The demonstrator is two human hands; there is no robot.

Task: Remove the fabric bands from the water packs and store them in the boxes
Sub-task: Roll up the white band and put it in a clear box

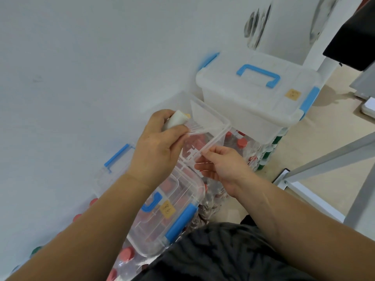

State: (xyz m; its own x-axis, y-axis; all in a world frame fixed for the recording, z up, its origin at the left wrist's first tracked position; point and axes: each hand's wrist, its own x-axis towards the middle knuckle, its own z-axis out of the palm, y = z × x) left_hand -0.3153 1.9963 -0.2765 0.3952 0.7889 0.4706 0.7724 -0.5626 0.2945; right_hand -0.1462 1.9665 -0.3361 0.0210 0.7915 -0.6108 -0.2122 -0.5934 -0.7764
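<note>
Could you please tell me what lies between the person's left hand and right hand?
The head view shows the clear box bridging them: the left hand, holding a white roll, touches it and the right hand pinches its rim.

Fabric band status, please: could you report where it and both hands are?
Left hand grips white roll, likely the band. Right hand pinches clear box edge. Roll not yet stored. No obstruction seen.

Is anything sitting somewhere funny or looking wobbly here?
Yes. The far box sits on the water packs, not the floor, and seems to overhang them. The near box also rests on bottles and looks tilted. Nothing looks spilled or broken.
</note>
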